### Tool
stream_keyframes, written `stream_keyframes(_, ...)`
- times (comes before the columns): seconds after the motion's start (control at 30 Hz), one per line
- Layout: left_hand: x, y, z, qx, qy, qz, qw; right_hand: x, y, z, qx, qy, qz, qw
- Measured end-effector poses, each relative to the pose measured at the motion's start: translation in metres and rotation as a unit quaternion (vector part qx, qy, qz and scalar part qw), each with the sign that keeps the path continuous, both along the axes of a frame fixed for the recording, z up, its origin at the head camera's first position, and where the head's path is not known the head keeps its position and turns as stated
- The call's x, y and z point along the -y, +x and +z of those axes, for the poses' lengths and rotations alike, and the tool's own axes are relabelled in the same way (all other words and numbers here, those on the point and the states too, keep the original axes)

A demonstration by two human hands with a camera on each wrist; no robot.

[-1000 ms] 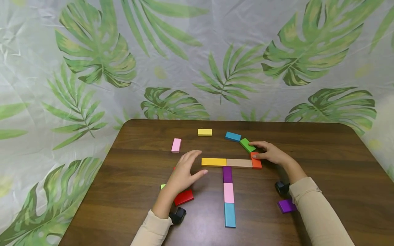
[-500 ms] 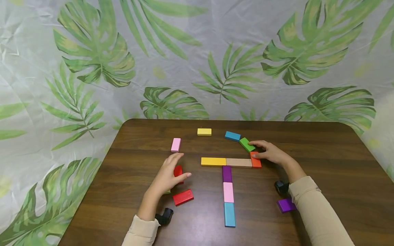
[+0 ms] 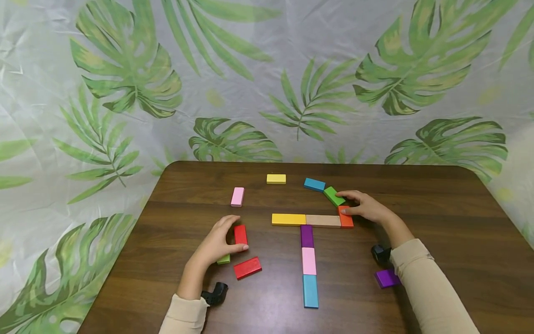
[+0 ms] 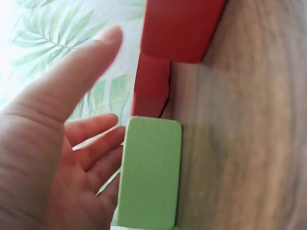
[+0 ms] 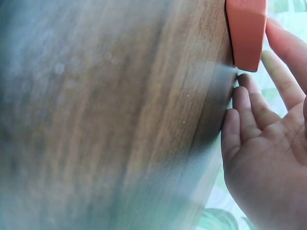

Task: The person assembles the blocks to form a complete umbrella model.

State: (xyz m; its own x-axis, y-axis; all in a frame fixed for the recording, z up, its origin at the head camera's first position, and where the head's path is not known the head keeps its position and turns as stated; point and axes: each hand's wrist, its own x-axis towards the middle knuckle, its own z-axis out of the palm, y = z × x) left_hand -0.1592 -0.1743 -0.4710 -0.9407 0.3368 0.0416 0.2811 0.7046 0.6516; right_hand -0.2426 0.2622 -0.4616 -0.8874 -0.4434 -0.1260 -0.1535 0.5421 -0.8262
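Note:
My left hand (image 3: 213, 243), thumb and fingers spread, is beside an upper red block (image 3: 240, 235). A light green block (image 3: 224, 259) lies partly hidden under it, and a lower red block (image 3: 248, 268) is just to its right. In the left wrist view the light green block (image 4: 149, 172) stands near the fingers with no grip on it. My right hand (image 3: 369, 208) rests its thumb on an orange block (image 3: 346, 218), while its index finger touches a green block (image 3: 333, 196). That orange block (image 5: 247, 33) is also in the right wrist view.
A yellow-orange block (image 3: 289, 219) and a beige block (image 3: 323, 221) form a row ending at the orange one. Below run dark purple (image 3: 307, 236), pink (image 3: 308, 260) and teal (image 3: 310, 291) blocks. Blue (image 3: 314, 184), yellow (image 3: 276, 179), another pink (image 3: 237, 196) and violet (image 3: 387, 279) blocks lie around.
My left hand has moved left and toward me from beside the yellow-orange block, uncovering the upper red block. The right hand has stayed on the orange and green blocks.

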Motion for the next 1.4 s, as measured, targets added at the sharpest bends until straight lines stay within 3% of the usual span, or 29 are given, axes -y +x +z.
stream_keyframes(0.47,0.003,0.001,-0.005,-0.008,-0.019,-0.014,0.9997,0.002,0.002,0.002,0.000,0.003,0.005,1.0000)
stream_keyframes(0.73,0.003,0.000,-0.005,-0.015,-0.022,-0.006,0.9996,0.001,0.002,0.000,-0.002,0.005,0.003,1.0000)
stream_keyframes(1.17,-0.002,0.000,0.003,-0.022,0.011,0.019,0.9995,0.000,0.001,-0.003,-0.005,0.009,0.001,0.9999)
stream_keyframes(1.4,-0.007,-0.001,0.011,-0.040,0.023,0.014,0.9988,0.000,0.000,-0.002,-0.006,0.009,0.004,0.9999)
